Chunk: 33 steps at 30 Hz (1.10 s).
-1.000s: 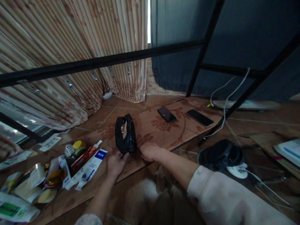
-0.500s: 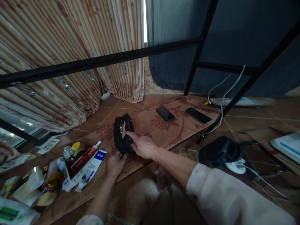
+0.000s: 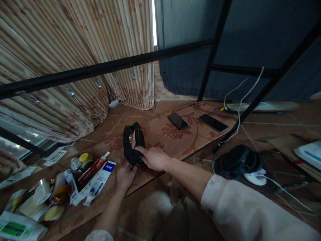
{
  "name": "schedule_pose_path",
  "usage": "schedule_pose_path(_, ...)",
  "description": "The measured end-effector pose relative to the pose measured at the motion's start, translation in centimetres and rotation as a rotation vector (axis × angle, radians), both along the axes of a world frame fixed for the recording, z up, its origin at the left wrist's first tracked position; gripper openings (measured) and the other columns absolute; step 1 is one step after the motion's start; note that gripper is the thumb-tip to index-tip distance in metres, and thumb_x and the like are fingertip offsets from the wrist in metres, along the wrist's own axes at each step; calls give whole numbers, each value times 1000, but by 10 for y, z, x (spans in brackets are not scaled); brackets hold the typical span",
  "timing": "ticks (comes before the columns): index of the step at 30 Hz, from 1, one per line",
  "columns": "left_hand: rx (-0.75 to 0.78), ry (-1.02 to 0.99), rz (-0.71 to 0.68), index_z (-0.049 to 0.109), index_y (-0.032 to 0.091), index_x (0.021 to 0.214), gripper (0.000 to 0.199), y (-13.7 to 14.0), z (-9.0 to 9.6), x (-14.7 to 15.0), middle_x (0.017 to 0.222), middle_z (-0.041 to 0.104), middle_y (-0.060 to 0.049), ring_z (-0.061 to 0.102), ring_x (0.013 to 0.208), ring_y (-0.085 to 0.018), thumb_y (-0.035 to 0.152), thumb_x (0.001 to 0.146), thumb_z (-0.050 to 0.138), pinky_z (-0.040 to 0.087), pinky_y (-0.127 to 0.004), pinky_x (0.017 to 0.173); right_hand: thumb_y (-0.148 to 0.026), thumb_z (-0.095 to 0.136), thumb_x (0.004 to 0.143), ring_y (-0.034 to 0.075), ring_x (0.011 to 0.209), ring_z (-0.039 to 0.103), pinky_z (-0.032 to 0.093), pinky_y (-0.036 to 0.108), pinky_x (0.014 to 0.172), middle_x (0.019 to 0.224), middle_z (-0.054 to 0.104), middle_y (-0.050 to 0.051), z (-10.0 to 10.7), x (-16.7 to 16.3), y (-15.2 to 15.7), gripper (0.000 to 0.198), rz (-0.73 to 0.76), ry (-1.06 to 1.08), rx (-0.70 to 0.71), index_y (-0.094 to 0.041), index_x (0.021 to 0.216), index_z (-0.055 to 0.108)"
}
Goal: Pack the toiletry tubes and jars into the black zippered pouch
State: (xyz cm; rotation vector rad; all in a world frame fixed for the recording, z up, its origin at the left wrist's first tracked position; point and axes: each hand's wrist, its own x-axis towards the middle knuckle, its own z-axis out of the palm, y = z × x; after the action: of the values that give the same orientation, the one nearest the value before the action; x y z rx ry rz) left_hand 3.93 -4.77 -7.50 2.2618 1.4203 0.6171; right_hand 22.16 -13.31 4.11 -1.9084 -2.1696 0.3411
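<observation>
A small black zip pouch (image 3: pixel 129 149) stands upright on the patterned cloth board, its top gaping and something pale and shiny showing inside. My right hand (image 3: pixel 155 158) grips the pouch's near right side, thumb at the rim and fingers behind the fabric. Low at the pouch's front corner, my left hand (image 3: pixel 127 174) has its fingers closed on the bottom edge. To the left lie a white and blue tube (image 3: pixel 101 182), a red bottle with a white cap (image 3: pixel 92 170) and a yellow-lidded jar (image 3: pixel 84 157).
Two phones, one nearer (image 3: pixel 177 121) and one farther right (image 3: pixel 213 123), lie on the cloth-covered board (image 3: pixel 160 134). A black metal rail (image 3: pixel 112 66) crosses above. A dark cap-like item (image 3: pixel 238 160) and a white cable (image 3: pixel 240 110) are at right. More bottles and a green-labelled tube (image 3: pixel 20 227) crowd the left.
The view has shifted slightly, so everything appears a little to the right. Both hands stay at the pouch, with hardly any movement of their own.
</observation>
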Motion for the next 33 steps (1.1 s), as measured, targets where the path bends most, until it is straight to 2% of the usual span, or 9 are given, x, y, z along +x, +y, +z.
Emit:
schedule_pose_path(15, -9, -33, -16, 57, 20, 72, 21, 0, -1, 1, 56, 54, 4, 52, 52, -12, 41, 74, 56, 36, -22, 52, -26, 34, 91, 24, 91, 65, 47, 33, 76, 103, 69, 9, 3, 0, -2, 50, 16, 29, 55, -26, 141, 29)
schedule_pose_path(21, -7, -16, -18, 61, 21, 77, 21, 1, -2, 0, 58, 56, 3, 54, 55, -13, 42, 75, 56, 37, -23, 55, -26, 34, 92, 22, 96, 63, 45, 32, 81, 112, 66, 8, 4, -1, -2, 47, 24, 42, 58, -28, 139, 34)
schedule_pose_path(27, -21, -49, -28, 58, 21, 73, 20, 1, -1, 0, 59, 55, 3, 53, 55, -13, 40, 75, 57, 37, -23, 54, -26, 33, 92, 22, 95, 64, 45, 32, 79, 110, 67, 7, 1, 0, -1, 44, 28, 51, 102, -28, 135, 39)
schedule_pose_path(33, 12, -24, -19, 57, 20, 71, 21, 1, -2, 0, 57, 53, 4, 51, 53, -12, 40, 75, 56, 35, -23, 53, -26, 33, 92, 22, 96, 63, 45, 31, 80, 110, 67, 7, 3, -1, -1, 44, 19, 60, 76, -28, 136, 38)
